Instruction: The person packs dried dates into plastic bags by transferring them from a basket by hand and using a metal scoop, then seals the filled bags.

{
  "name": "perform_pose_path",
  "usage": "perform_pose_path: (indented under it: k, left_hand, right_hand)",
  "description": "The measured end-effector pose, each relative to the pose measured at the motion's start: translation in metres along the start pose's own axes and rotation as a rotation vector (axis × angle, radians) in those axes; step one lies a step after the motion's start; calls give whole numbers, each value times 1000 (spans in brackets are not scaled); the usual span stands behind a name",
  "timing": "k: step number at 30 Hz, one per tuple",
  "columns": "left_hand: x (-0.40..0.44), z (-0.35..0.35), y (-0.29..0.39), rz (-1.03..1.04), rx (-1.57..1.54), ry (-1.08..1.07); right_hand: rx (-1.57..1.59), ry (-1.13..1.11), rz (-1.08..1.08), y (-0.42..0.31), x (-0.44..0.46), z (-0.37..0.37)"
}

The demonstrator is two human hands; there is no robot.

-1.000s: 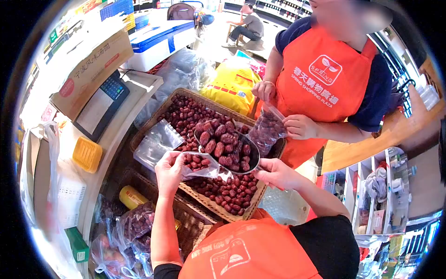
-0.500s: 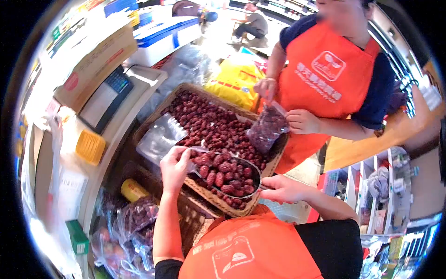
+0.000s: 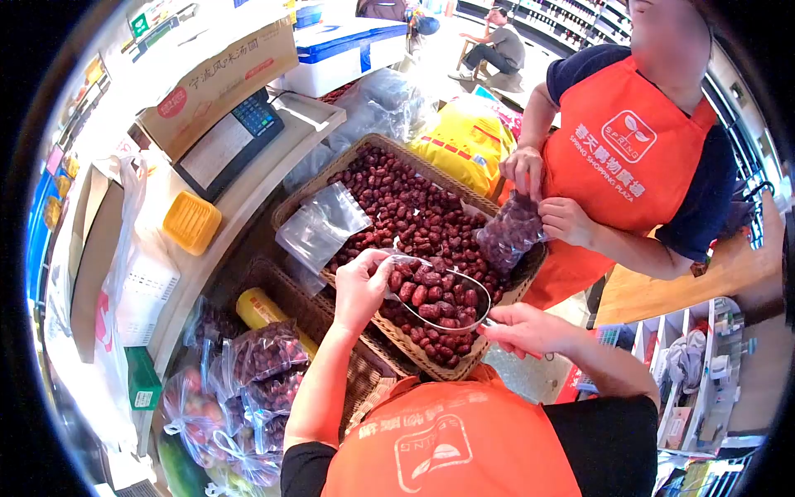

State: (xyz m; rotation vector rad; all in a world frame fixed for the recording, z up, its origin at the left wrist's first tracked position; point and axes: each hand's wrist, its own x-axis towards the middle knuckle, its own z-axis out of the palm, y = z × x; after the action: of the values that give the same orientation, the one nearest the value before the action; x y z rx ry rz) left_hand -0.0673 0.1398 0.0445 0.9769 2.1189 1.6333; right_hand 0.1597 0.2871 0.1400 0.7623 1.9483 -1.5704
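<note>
A large wicker basket point(image 3: 286, 211) of dried red dates point(image 3: 397, 195) lies in front of me. My right hand point(image 3: 534, 330) is closed on the handle of a metal-rimmed scoop point(image 3: 487, 313) heaped with dates, tilted above the basket's near end. My left hand point(image 3: 362, 286) pinches what looks like the edge of a clear plastic bag point(image 3: 397, 252) at the scoop's left side; its exact outline is hard to make out. Another clear bag point(image 3: 323, 225) rests flat on the dates. Across the basket, a co-worker's hands point(image 3: 551, 199) hold a bag of dates point(image 3: 509, 232).
A counter point(image 3: 290, 137) on the left carries a scale point(image 3: 236, 137), a cardboard box point(image 3: 224, 83) and a yellow plastic basket point(image 3: 192, 222). Filled bags of dates point(image 3: 265, 356) lie at lower left. A yellow sack point(image 3: 468, 145) stands behind the basket; a white shelf unit point(image 3: 696, 364) is at right.
The view has shifted, so the whole scene sits further right. Both my hands stay at the scoop. The co-worker's hands have come closer together at the top of their bag.
</note>
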Motion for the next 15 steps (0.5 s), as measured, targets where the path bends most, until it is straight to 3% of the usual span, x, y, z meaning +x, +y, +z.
perform_pose_path:
  k: [8, 10, 12, 15]
  left_hand:
    - [-1, 19, 2, 154, 121, 12]
    - [0, 17, 5, 97, 80, 3]
    - [0, 13, -2, -26, -37, -17]
    - [2, 5, -2, -24, -21, 8]
  right_hand:
    - [-687, 1, -48, -61, 27, -30]
    - [-966, -15, -73, -78, 34, -33]
    - [-1027, -63, -27, -98, 30, -37]
    - [-1197, -59, -36, -108, 34, -40]
